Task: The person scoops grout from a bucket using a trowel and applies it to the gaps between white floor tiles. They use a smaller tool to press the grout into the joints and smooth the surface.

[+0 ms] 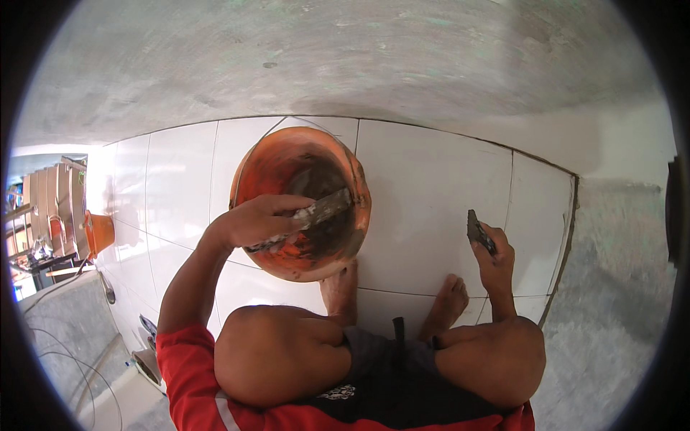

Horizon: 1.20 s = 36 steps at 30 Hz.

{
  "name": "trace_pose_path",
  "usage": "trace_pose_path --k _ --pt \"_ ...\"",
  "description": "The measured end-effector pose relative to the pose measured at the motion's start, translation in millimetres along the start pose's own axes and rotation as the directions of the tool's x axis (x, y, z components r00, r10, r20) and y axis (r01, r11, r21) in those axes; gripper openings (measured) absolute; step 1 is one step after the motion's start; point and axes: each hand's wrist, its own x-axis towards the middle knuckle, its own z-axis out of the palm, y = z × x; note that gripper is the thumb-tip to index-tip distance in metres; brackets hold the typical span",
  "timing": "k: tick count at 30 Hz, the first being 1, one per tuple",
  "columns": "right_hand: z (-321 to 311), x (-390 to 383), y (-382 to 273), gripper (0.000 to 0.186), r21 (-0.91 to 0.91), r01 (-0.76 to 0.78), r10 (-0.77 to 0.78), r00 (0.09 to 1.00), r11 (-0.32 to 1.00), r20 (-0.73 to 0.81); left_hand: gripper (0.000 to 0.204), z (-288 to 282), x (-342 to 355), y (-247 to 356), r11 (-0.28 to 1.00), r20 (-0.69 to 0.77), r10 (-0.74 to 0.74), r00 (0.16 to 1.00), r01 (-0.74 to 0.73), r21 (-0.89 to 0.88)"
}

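Note:
An orange bucket [365,215] stands on the white floor tiles, its inside smeared with grey wet mortar [314,179]. My left hand [260,219] is closed around a long flat blade [327,208] caked with grey mortar, held across the bucket's mouth. The kind of tool is hard to tell under the coating. Off to the right, above the tiles, my right hand [496,257] grips a short dark scraper-like blade [477,231], also coated with mortar and pointing up and left. Its handle is hidden in my fist.
A grey plastered wall [345,65] rises just beyond the bucket, and another wall [611,258] closes in the right side. My bare feet [445,305] rest on the tiles near the bucket. Far left are an orange container [99,233], cables [75,355] and a doorway with clutter.

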Motion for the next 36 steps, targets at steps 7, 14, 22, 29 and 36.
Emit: trace_pose_path --k 7,14,22,29,36 --pt "-21.1 23.1 -73.5 0.042 0.689 -0.297 0.113 0.947 0.661 0.299 0.057 31.1 -31.2 42.6 0.919 -0.102 0.348 0.932 -0.361 -0.161" --pt "-16.2 46.5 -129.8 0.034 0.911 -0.396 -0.109 0.906 0.117 0.408 0.064 71.6 19.8 102.6 0.514 0.015 0.833 0.553 -0.784 0.350" --pt "-52.8 30.6 -128.6 0.033 0.937 -0.346 -0.070 0.937 -0.037 0.343 0.064 108.6 54.2 133.6 0.286 0.115 0.899 0.422 -0.766 0.575" --pt "-96.9 -5.3 -58.2 0.040 0.986 -0.123 -0.027 0.992 0.111 0.127 0.054 139.7 65.3 141.7 0.257 0.217 0.765 0.606 -0.597 0.760" --pt "-143.7 -128.0 118.4 0.036 0.438 -0.250 0.448 0.778 0.864 -0.440 0.055 148.9 58.1 150.4 0.351 0.262 0.589 0.765 -0.534 0.769"
